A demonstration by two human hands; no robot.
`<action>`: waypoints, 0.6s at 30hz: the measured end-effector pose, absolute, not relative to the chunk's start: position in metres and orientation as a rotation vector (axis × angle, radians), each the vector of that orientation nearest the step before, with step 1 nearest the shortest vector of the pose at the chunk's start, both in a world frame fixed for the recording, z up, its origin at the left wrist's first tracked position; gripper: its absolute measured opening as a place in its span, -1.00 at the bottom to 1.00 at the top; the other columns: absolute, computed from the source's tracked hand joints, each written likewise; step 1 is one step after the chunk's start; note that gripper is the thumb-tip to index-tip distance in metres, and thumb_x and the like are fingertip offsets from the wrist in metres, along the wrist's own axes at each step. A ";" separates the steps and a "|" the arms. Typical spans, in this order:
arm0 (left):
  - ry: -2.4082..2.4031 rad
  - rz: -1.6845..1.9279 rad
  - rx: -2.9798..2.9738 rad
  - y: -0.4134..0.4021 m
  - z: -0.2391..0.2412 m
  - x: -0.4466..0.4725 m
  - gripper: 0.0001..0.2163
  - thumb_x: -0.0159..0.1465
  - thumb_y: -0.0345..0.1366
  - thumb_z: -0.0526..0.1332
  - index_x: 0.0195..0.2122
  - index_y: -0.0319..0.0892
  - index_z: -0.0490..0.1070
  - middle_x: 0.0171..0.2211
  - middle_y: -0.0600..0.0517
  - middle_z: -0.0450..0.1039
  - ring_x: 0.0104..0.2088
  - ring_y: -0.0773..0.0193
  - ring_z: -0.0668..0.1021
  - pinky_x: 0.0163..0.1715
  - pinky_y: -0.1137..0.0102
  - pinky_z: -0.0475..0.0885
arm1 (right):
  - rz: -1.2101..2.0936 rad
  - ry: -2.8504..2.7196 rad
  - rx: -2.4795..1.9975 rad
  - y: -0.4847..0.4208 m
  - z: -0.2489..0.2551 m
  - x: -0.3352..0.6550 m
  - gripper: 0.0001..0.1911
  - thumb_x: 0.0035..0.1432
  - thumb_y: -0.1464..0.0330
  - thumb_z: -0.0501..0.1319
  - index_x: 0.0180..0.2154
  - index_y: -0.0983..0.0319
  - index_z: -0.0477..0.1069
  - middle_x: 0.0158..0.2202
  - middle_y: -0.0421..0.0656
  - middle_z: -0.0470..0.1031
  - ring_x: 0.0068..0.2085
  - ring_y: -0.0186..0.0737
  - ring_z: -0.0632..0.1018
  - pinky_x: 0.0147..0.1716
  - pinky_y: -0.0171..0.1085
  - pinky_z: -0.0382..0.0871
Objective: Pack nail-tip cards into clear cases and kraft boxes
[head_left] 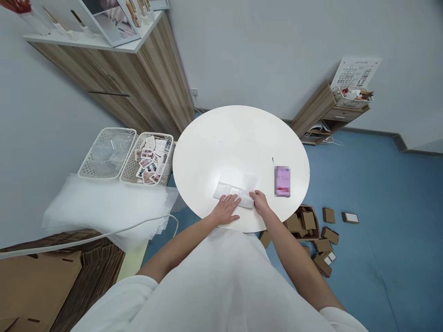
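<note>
A white, thin foam packing sheet (246, 199) lies partly folded near the front edge of the round white table (238, 133). On it, at the middle, rests a small whitish flat item (234, 191) whose kind I cannot make out. My left hand (225, 210) lies flat on the sheet's left part, fingers stretched and touching that small item or close to it. At the sheet's right end, my right hand (259, 202) pinches the edge between thumb and fingers. To the right of it lies a blurred purple rectangular thing (283, 181).
At left stand a basket of clear bags (107, 154) and a basket of small printed cards (152, 159), behind a stack of foam sheets (107, 203). Flat cardboard (38, 286) lies lower left. Small brown boxes (328, 216) are scattered on the floor at right.
</note>
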State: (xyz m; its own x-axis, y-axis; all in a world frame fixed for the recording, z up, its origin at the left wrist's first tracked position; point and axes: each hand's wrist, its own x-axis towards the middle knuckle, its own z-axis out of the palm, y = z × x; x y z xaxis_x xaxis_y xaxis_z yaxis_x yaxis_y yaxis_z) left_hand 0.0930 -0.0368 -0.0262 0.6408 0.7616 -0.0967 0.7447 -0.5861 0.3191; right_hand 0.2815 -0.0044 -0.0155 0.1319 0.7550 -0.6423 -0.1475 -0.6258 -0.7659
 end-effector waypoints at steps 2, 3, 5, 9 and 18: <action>1.186 0.072 2.474 -0.038 -0.025 0.095 -0.39 0.15 0.01 0.06 0.18 -0.12 0.01 0.14 -0.17 0.11 0.10 -0.01 0.19 0.05 0.10 -0.01 | 1.612 -0.600 -1.669 -0.002 -0.013 0.277 -0.76 -0.20 0.29 0.24 -0.54 0.21 0.17 -0.59 -0.30 0.29 -0.56 -0.43 0.33 -0.58 -0.41 0.23; 1.182 0.081 2.444 -0.038 -0.025 0.095 -0.41 0.13 -0.01 0.08 0.16 -0.12 0.05 0.11 -0.16 0.15 0.07 -0.01 0.22 0.03 0.11 0.03 | 1.630 -0.605 -1.656 0.000 -0.012 0.274 -0.75 -0.19 0.29 0.24 -0.54 0.21 0.16 -0.61 -0.31 0.27 -0.58 -0.44 0.32 -0.59 -0.41 0.22; 1.168 0.131 2.385 -0.035 -0.025 0.094 -0.45 0.11 -0.03 0.11 0.11 -0.13 0.12 0.07 -0.16 0.19 0.04 -0.01 0.25 0.01 0.12 0.09 | 1.665 -0.621 -1.635 0.005 -0.011 0.267 -0.77 -0.17 0.31 0.24 -0.54 0.21 0.17 -0.63 -0.32 0.26 -0.60 -0.44 0.32 -0.59 -0.41 0.24; 1.140 0.304 2.227 -0.029 -0.026 0.088 -0.50 0.14 -0.08 0.10 0.07 -0.18 0.14 0.00 -0.15 0.24 0.01 0.06 0.29 -0.01 0.19 0.18 | 1.715 -0.666 -1.632 0.013 -0.011 0.255 -0.87 -0.10 0.36 0.20 -0.49 0.23 0.25 -0.58 -0.25 0.35 -0.52 -0.38 0.44 -0.50 -0.38 0.34; 0.952 0.354 2.465 -0.026 -0.009 0.086 -0.37 0.12 -0.04 0.12 0.17 -0.17 0.00 0.18 -0.16 0.03 0.17 0.01 0.09 0.14 0.10 -0.10 | 1.698 -0.930 -1.729 0.015 -0.019 0.254 -0.71 -0.17 0.52 0.21 -0.28 0.27 0.38 -0.28 -0.11 0.49 -0.30 -0.30 0.51 -0.31 -0.34 0.40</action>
State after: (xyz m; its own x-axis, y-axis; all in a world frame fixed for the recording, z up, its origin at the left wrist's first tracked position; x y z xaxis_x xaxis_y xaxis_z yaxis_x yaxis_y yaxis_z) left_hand 0.0860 -0.0264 -0.0087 0.7257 0.6846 0.0681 0.5631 -0.6479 0.5130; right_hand 0.2539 0.0150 -0.0187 -0.0316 0.7821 -0.6223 0.1031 -0.6167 -0.7804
